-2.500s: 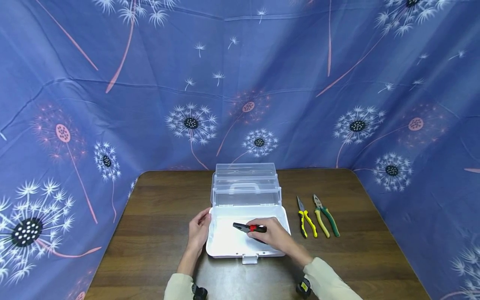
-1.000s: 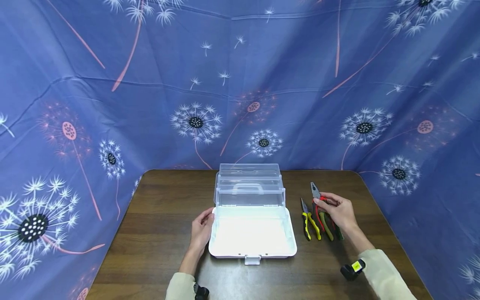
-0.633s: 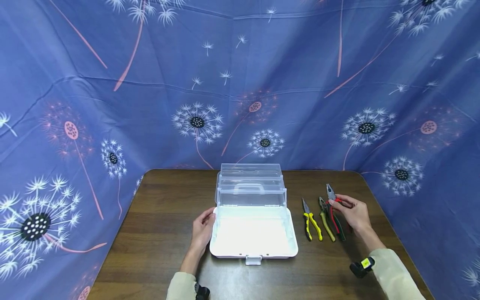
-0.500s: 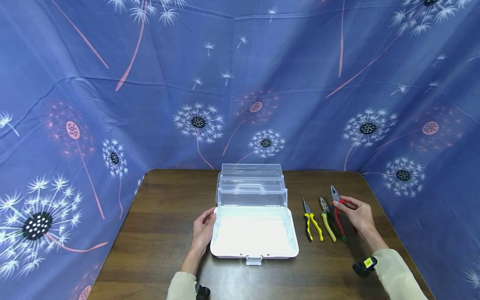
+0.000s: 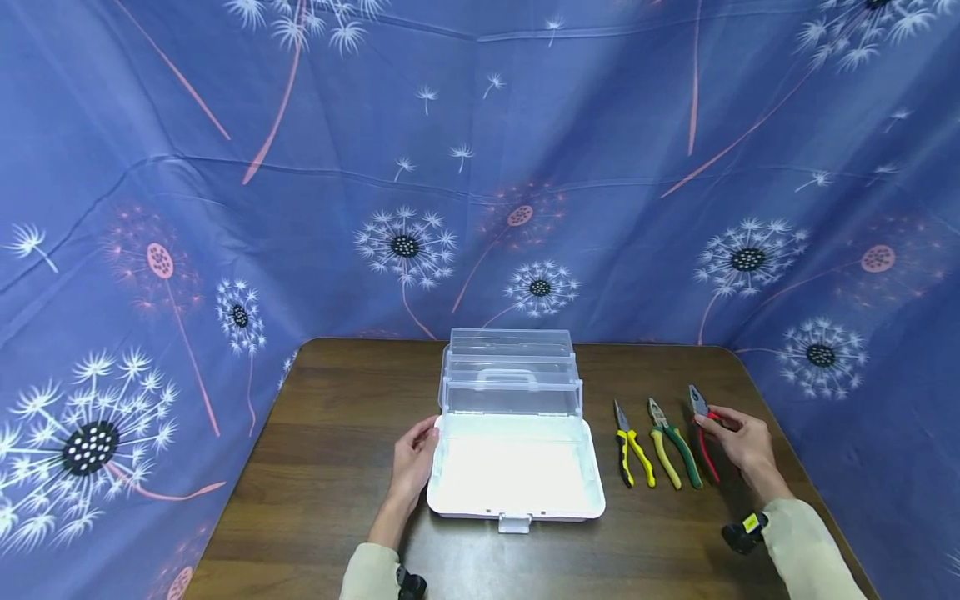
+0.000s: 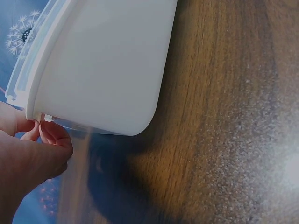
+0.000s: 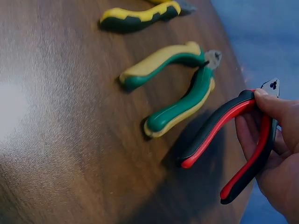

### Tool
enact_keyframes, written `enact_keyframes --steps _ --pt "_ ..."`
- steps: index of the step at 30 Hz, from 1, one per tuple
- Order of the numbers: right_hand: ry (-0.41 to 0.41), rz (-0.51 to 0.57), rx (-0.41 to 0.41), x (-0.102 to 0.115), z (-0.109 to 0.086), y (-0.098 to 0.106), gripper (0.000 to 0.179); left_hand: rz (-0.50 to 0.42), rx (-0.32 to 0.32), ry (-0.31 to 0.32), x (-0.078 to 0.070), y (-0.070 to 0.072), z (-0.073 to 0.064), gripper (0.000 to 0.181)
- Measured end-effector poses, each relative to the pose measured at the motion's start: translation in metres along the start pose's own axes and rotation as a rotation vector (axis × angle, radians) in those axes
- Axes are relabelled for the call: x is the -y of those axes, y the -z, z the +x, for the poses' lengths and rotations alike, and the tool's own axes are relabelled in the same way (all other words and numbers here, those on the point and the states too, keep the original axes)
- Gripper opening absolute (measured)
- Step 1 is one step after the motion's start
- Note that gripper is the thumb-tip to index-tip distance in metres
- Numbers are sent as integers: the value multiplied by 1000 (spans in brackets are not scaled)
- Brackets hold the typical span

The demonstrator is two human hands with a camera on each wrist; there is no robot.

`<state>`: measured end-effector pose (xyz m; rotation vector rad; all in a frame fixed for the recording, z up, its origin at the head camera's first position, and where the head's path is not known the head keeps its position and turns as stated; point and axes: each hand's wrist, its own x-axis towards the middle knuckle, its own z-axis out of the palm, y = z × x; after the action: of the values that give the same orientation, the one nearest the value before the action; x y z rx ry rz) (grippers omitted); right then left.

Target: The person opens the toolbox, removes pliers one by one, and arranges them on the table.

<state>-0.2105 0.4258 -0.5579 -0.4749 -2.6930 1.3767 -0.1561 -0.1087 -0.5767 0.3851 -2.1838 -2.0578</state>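
My right hand (image 5: 746,440) pinches red-and-black combination pliers (image 7: 216,125) near the pivot. Their handles are spread, and the shadow in the right wrist view suggests they are just above the table; contact I cannot tell. Left of them lie green-and-cream combination pliers (image 5: 684,456), then yellow-and-black needle-nose pliers (image 5: 642,460). A white plastic toolbox (image 5: 517,510) stands mid-table with its clear lid (image 5: 513,372) raised at the back. At its left side my left hand (image 5: 414,462) pinches the rim, thumb and curled fingers visible in the left wrist view (image 6: 35,156).
The brown wooden table (image 5: 330,417) has rounded far corners. A blue dandelion-print cloth (image 5: 480,167) hangs behind and at both sides. The toolbox latch (image 5: 514,524) sticks out at the front. Each wrist wears a small black camera.
My right hand has carried the red-and-black pliers out of the toolbox, past and over the green-and-cream pair, to the right of it. My left hand has stayed at the toolbox.
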Motion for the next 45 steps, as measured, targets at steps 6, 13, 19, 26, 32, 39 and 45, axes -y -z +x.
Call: enact_keyframes --steps 6,13,19,26,32,39,45 --pt "-34 -57 14 -12 1 -1 56 -2 -1 -6 1 -1 0 34" --pt "-14 -206 20 -21 -5 -2 54 -20 14 -8 2 -1 -1 33" --pt "18 -248 15 -26 -8 -3 52 -8 10 2 2 0 0 32" --pt "22 -233 -31 -23 -14 -8 45 29 10 4 3 -2 3 31" --pt "43 -234 -125 -20 -19 -13 36 19 14 31 2 0 3 33" --pt "5 -150 -221 -7 -19 -15 32 19 10 66 -5 6 10 32" --pt "14 -65 -282 16 -17 -15 31 1 -9 42 -18 17 21 29"
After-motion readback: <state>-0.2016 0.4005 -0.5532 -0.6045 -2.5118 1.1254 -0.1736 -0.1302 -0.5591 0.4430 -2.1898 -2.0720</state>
